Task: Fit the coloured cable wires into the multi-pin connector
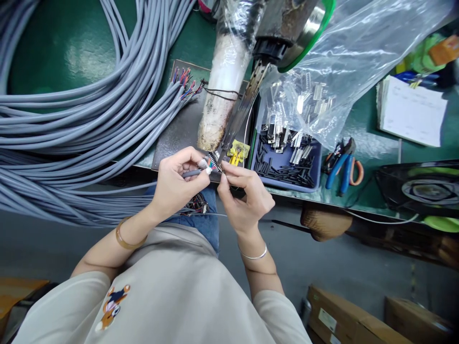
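Note:
My left hand is closed around the end of a grey cable, its thumb and fingers pinching it. Thin coloured wires fan out of the cable end beside a small metal pin connector. My right hand is closed in a pinch at the connector's right side; what lies between its fingertips is too small to make out. Just above both hands, the dark tip of a soldering iron points down at the connector. A white, scorched wrapped roll stands beside the iron.
Bundles of grey cable fill the left. A blue tray holds black sleeves and metal connectors, partly under a plastic bag. Blue-handled cutters, a notepad and a black fan-like device lie right. Finished-looking connectors rest on my lap.

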The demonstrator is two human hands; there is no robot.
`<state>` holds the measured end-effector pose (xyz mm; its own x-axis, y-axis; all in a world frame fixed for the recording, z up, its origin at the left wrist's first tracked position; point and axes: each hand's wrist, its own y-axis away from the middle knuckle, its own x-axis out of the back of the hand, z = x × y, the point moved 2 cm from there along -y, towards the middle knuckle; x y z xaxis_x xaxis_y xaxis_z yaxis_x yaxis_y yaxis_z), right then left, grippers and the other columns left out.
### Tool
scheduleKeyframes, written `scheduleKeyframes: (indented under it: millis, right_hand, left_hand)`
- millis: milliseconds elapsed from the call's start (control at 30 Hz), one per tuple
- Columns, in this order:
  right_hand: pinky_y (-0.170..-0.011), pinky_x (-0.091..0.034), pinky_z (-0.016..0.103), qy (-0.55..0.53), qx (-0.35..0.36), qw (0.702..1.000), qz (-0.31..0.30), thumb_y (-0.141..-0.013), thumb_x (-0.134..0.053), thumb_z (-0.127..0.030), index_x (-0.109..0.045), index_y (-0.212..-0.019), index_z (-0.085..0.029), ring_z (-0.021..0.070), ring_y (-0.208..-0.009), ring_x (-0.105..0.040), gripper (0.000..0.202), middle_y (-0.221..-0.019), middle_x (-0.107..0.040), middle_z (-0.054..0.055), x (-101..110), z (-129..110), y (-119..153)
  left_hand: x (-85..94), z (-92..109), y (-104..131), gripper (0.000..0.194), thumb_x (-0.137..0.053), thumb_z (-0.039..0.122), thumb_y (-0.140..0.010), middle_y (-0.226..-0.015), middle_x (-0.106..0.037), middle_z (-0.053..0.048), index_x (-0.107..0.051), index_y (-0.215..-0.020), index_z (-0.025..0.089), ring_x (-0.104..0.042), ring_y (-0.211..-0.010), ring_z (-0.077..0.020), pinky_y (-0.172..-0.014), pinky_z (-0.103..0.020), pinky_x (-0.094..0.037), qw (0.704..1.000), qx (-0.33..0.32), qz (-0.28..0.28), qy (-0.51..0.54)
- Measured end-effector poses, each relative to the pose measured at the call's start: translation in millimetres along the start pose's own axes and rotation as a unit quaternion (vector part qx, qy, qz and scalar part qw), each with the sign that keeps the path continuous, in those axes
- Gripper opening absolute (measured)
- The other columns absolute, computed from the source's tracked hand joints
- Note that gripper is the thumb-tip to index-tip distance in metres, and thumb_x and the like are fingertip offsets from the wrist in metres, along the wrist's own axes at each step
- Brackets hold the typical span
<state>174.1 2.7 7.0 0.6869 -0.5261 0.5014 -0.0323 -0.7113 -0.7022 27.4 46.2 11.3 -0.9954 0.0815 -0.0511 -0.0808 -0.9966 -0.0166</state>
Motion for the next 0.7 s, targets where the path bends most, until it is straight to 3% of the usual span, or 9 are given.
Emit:
scheduleKeyframes:
  millis: [300,533,700]
  right_hand:
    - [-0.076,-0.067,0.030,0.007,0.010,1.000,-0.002,-0.085,-0.073,-0.008,-0.063,-0.090,-0.025,0.0177,-0.087,-0.080,0.020,-0.103,-0.082,0.004,0.3,-1.3,-5.3]
    - [-0.073,-0.066,0.026,0.016,0.015,0.999,-0.025,-0.085,-0.072,-0.007,-0.057,-0.081,-0.024,0.0165,-0.086,-0.080,0.023,-0.104,-0.082,0.005,2.1,-4.2,-4.5]
    - [-0.077,-0.066,0.027,-0.006,-0.006,1.000,-0.026,-0.086,-0.072,-0.008,-0.059,-0.084,-0.024,0.0162,-0.087,-0.079,0.021,-0.104,-0.081,0.004,4.2,-4.0,-3.8]
  left_hand:
    - [1.5,4.5,-2.6,0.014,-0.074,0.015,-0.068,-0.067,-0.059,0.002,-0.060,-0.068,0.018,-0.053,-0.058,-0.0067,-0.049,-0.017,-0.041,1.000,-0.007,0.018,-0.007]
    - [3.9,1.1,-5.3,0.016,-0.075,0.014,-0.068,-0.064,-0.060,0.003,-0.059,-0.067,0.017,-0.052,-0.055,-0.0060,-0.049,-0.017,-0.041,1.000,0.015,-0.019,0.001]
    - [3.4,-0.8,-2.5,0.015,-0.074,0.013,-0.070,-0.069,-0.063,0.002,-0.059,-0.069,0.017,-0.053,-0.058,-0.0059,-0.051,-0.017,-0.042,0.999,0.014,-0.023,0.018]
